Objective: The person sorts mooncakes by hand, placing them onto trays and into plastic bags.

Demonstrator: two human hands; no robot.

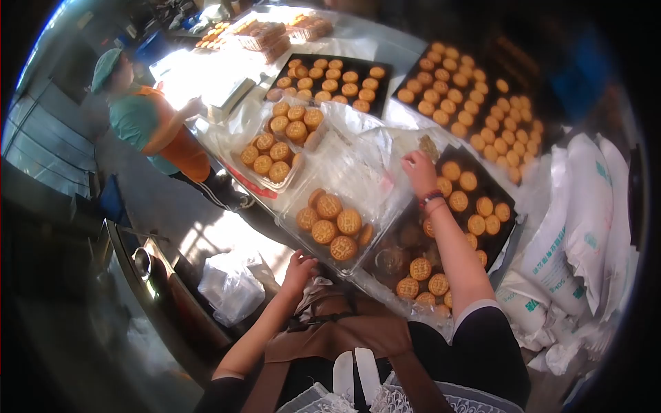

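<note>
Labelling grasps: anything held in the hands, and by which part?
Nothing visible in the left hand. Can't tell for the right hand: a small brownish piece is right by it, grip unclear.

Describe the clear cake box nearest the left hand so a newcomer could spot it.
Find the worktable, then its edge by the person's left hand. Just beyond that hand sits a clear plastic box holding round golden cakes. Unlike the two filled boxes grouped farther along the table, it stands apart from them, nearest that hand.
</note>
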